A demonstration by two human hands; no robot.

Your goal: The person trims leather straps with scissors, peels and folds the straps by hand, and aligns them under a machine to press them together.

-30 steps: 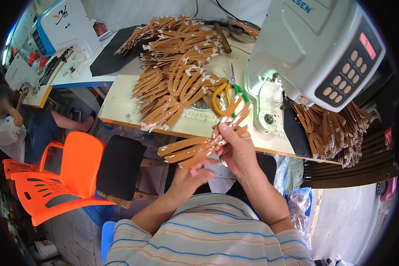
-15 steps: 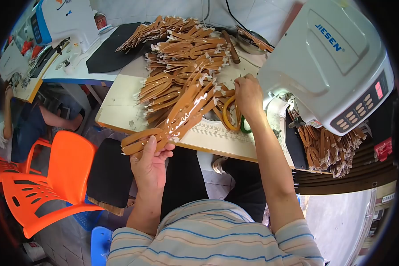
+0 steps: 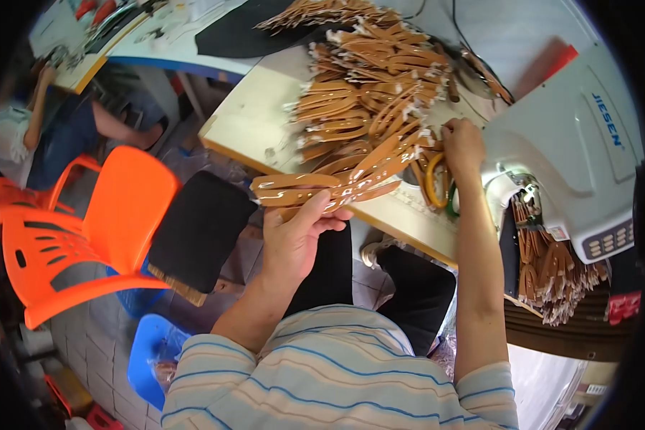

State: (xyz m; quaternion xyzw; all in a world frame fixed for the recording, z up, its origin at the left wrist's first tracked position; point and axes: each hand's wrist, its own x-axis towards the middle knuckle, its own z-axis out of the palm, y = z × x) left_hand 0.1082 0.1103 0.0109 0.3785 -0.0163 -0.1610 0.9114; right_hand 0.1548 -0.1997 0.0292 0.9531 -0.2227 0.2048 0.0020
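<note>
One brown strap piece (image 3: 351,188) is gripped in the left hand (image 3: 299,236), near side of the big pile (image 3: 369,100). Right hand (image 3: 466,147)'s by the yellow handle (image 3: 429,183), grip can't be told. Finished count isn't shown.

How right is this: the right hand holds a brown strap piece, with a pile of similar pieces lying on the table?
Wrong hand: the head view shows the left hand holding the brown strap piece. The pile of similar pieces does lie on the table.
</note>
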